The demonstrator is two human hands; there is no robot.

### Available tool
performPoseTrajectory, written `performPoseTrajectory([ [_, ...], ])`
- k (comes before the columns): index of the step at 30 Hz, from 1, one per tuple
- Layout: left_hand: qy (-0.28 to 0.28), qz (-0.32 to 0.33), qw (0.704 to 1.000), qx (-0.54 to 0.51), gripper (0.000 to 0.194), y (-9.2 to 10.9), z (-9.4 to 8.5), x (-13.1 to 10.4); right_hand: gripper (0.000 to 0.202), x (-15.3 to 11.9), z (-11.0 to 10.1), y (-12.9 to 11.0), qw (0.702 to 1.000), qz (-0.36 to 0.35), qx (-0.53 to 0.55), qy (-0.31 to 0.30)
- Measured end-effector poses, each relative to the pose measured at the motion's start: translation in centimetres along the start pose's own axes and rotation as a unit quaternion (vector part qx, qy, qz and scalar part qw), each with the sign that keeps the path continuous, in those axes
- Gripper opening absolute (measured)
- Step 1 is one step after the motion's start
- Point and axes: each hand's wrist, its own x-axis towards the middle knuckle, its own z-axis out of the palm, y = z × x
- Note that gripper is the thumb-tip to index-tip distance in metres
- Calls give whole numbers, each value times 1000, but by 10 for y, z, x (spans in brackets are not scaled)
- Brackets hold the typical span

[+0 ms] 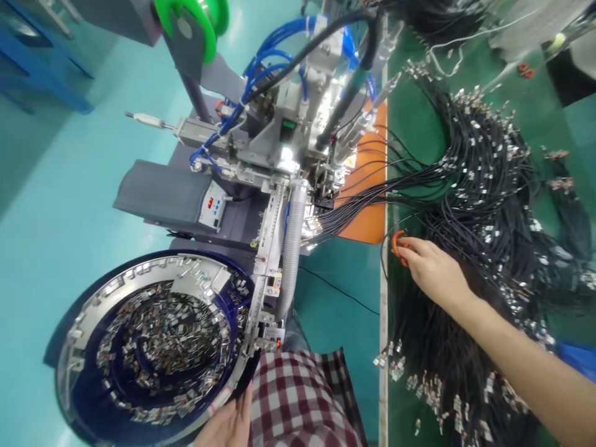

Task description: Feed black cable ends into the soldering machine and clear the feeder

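Note:
My right hand [435,268] reaches over the green table on the right, its fingers closed on an orange ring-shaped piece [398,243] near the table's edge. Beside and beneath that hand spreads a large heap of black cables [470,217] with small metal ends. Low in the view, my left hand [228,425] is beside the rim of a round blue feeder bowl [79,410], partly cut off by the picture's bottom edge. Its visible fingers look stretched out, and nothing shows in them. Small metal connector parts [177,335] fill the bowl's middle.
A machine [284,130] with blue air tubes stands ahead, and a grey control box [167,195] sits on its left. Several cables run across an orange plate [361,217] into it. A green reel [205,25] hangs above. A blue stool [41,68] is at upper left.

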Motion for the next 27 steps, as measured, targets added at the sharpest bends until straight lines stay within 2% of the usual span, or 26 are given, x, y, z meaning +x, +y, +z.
performPoseTrajectory([
  [3, 40, 23, 999, 2, 59, -7, 11, -8, 34, -3, 15, 14, 999, -6, 42, -22],
  [6, 38, 44, 998, -14, 62, -10, 16, -12, 37, -7, 15, 15, 996, 23, 80, -15],
  [8, 40, 44, 998, -19, 62, -11, 16, -12, 31, -5, 1, -6, 991, 68, 115, 19],
  [10, 50, 39, 998, -21, 59, -11, 14, -11, 21, 3, -18, -51, 969, 132, 199, 66],
  [11, 50, 35, 998, -21, 58, -11, 13, -10, 19, 8, -27, -82, 941, 181, 269, 102],
  [12, 46, 34, 998, -21, 57, -11, 12, -10, 17, 15, -34, -116, 903, 220, 353, 104],
  [14, 41, 35, 998, -18, 59, -11, 10, -8, 20, 28, -42, -184, 798, 252, 547, 5],
  [15, 36, 40, 998, -15, 62, -11, 10, -8, 24, 34, -42, -213, 748, 260, 610, -25],
  [16, 32, 46, 998, -12, 64, -12, 9, -8, 31, 39, -41, -237, 717, 266, 643, -42],
  [17, 29, 51, 998, -8, 65, -12, 9, -7, 37, 44, -39, -256, 700, 275, 657, -48],
  [19, 29, 58, 998, 0, 64, -12, 8, -7, 46, 50, -32, -275, 692, 285, 661, -54],
  [21, 32, 56, 998, 4, 63, -12, 7, -7, 50, 56, -25, -279, 694, 295, 654, -53],
  [23, 27, 56, 998, 5, 65, -12, 6, -6, 52, 62, -19, -279, 676, 314, 665, -51],
  [24, 17, 58, 998, 3, 68, -11, 5, -5, 51, 66, -17, -279, 655, 324, 680, -54],
  [27, -21, 62, 998, -2, 75, -9, 0, -1, 38, 81, -10, -285, 563, 364, 739, -73],
])
